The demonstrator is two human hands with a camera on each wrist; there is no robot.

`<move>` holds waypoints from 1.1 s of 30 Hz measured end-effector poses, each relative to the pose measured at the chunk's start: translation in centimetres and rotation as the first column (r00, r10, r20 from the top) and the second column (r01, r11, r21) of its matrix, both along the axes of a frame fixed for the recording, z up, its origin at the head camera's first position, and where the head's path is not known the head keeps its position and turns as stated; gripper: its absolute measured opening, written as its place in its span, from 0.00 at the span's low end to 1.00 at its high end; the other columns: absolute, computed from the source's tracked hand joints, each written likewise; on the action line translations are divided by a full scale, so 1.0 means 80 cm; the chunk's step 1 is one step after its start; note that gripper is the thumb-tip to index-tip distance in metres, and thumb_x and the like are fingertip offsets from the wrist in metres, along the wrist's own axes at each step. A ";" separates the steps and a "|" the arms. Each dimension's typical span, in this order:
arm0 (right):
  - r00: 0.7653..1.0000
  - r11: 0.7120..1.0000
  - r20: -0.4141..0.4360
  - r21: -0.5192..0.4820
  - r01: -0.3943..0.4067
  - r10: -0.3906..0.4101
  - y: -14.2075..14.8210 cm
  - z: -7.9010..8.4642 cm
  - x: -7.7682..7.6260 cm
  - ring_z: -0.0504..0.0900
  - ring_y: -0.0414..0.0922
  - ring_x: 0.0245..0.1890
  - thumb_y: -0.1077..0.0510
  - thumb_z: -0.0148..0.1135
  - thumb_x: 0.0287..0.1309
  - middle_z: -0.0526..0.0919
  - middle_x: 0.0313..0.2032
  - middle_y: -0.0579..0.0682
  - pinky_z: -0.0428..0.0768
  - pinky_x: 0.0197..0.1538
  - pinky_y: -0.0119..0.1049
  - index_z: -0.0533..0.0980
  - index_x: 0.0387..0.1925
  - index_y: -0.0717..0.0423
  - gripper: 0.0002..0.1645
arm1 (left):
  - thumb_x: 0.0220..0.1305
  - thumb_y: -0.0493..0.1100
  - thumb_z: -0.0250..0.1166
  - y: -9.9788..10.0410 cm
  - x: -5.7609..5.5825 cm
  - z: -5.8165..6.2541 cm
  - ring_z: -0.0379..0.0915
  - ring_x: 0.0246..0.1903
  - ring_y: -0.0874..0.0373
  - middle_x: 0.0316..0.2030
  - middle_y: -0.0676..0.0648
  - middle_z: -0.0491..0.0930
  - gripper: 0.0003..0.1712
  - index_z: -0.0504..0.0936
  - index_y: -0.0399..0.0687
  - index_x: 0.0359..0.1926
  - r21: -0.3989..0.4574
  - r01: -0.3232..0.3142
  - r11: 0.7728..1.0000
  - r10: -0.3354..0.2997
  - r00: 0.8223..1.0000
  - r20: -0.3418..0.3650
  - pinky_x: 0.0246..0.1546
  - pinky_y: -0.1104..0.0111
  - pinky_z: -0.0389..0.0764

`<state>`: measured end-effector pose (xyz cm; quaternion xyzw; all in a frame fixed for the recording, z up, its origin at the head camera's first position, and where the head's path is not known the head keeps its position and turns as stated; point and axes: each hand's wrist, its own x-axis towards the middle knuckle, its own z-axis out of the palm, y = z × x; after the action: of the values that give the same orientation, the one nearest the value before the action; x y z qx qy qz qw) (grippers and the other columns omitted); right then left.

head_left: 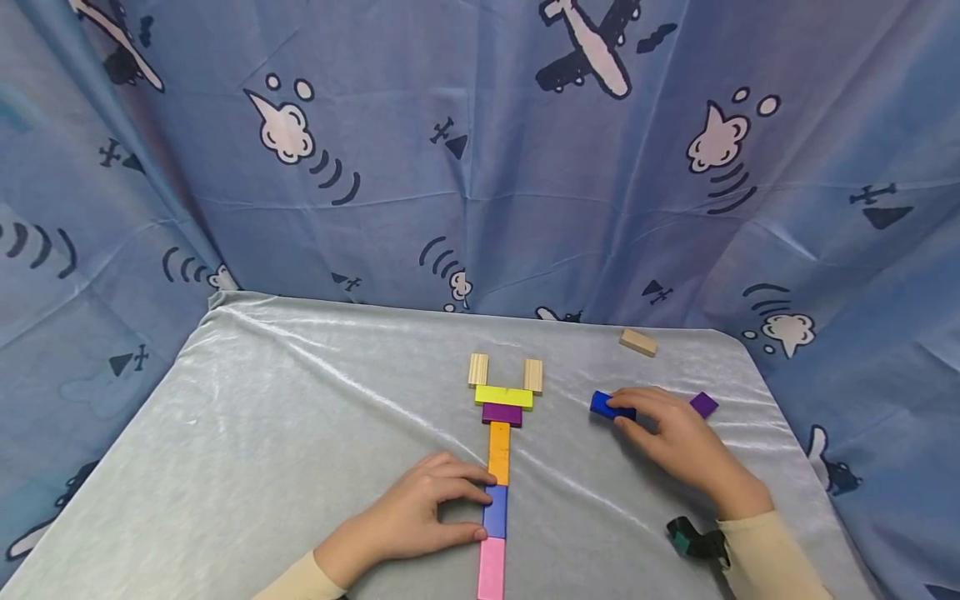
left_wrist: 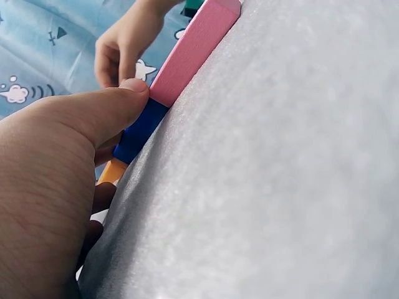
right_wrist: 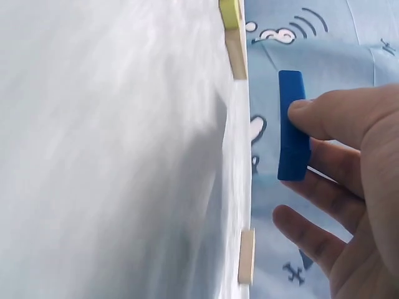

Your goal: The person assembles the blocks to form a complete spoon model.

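Note:
A row of end-to-end blocks runs up the table: a pink block, a blue block and an orange block. Beyond these, a purple block and a yellow-green block lie crosswise. My left hand rests along the row's left side, its thumb at the pink-blue joint and its fingertips by the far part of the blue block. Off to the right, my right hand pinches another blue block between thumb and fingers, raised over the cloth in the right wrist view.
Two plain wooden blocks stick out past the yellow-green block. Another wooden block lies near the back edge, and a purple piece is just beyond my right hand. A patterned blue curtain hangs behind the grey cloth-covered table.

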<state>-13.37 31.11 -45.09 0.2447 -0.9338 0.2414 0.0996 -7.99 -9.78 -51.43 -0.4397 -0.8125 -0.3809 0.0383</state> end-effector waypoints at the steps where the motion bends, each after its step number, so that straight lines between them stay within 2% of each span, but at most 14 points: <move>1: 1.000 1.000 0.011 -0.003 0.003 -0.003 -0.005 0.000 -0.003 0.86 0.56 0.60 0.62 0.75 0.69 0.89 0.59 0.51 0.84 0.59 0.61 0.88 0.57 0.48 0.18 | 0.69 0.58 0.78 0.000 0.000 0.000 0.75 0.62 0.65 0.65 0.62 0.83 0.19 0.92 0.58 0.56 -0.001 0.002 1.000 -0.002 1.000 -0.001 0.64 0.66 0.77; 4: 1.000 1.000 0.019 -0.025 -0.011 0.012 -0.022 -0.002 -0.014 0.85 0.55 0.61 0.61 0.74 0.70 0.89 0.59 0.50 0.83 0.61 0.61 0.88 0.58 0.48 0.17 | 0.70 0.58 0.77 0.000 0.000 0.000 0.75 0.62 0.65 0.65 0.62 0.83 0.19 0.92 0.58 0.56 -0.002 0.001 1.000 -0.001 1.000 -0.005 0.63 0.66 0.78; 12: 0.996 0.994 0.033 -0.072 -0.085 0.088 -0.074 -0.008 -0.046 0.84 0.53 0.64 0.59 0.73 0.72 0.88 0.61 0.48 0.80 0.67 0.59 0.88 0.60 0.47 0.17 | 0.69 0.60 0.77 -0.002 0.002 0.002 0.74 0.62 0.66 0.65 0.64 0.82 0.20 0.92 0.60 0.56 -0.028 -0.013 1.000 0.014 0.999 0.040 0.63 0.65 0.78; 20: 0.991 0.992 0.077 -0.061 -0.107 0.111 -0.123 -0.002 -0.071 0.83 0.52 0.65 0.58 0.72 0.73 0.87 0.62 0.48 0.78 0.70 0.59 0.87 0.61 0.48 0.17 | 0.69 0.59 0.77 -0.001 0.000 0.002 0.74 0.62 0.66 0.64 0.63 0.83 0.19 0.92 0.60 0.56 -0.008 -0.005 1.000 0.005 1.000 0.012 0.63 0.66 0.78; 26: 0.987 0.992 0.116 -0.060 -0.107 0.114 -0.149 -0.009 -0.083 0.83 0.53 0.65 0.58 0.70 0.74 0.88 0.61 0.49 0.76 0.71 0.60 0.87 0.60 0.51 0.16 | 0.70 0.59 0.77 -0.002 -0.001 0.002 0.75 0.61 0.66 0.64 0.62 0.83 0.19 0.92 0.59 0.55 -0.005 0.003 1.000 -0.003 1.000 -0.008 0.63 0.66 0.78; 33: 0.984 0.993 0.142 -0.060 -0.100 0.107 -0.165 -0.018 -0.093 0.83 0.52 0.65 0.58 0.69 0.75 0.88 0.60 0.48 0.76 0.72 0.58 0.88 0.60 0.51 0.16 | 0.70 0.58 0.77 -0.001 -0.001 0.003 0.75 0.61 0.66 0.64 0.61 0.83 0.18 0.92 0.59 0.56 -0.001 0.013 1.000 -0.013 1.000 0.004 0.63 0.67 0.78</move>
<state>-20.78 17.94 -46.51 0.2720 -0.9178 0.2880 0.0254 -8.10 -9.89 -51.16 -0.4441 -0.8100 -0.3816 0.0341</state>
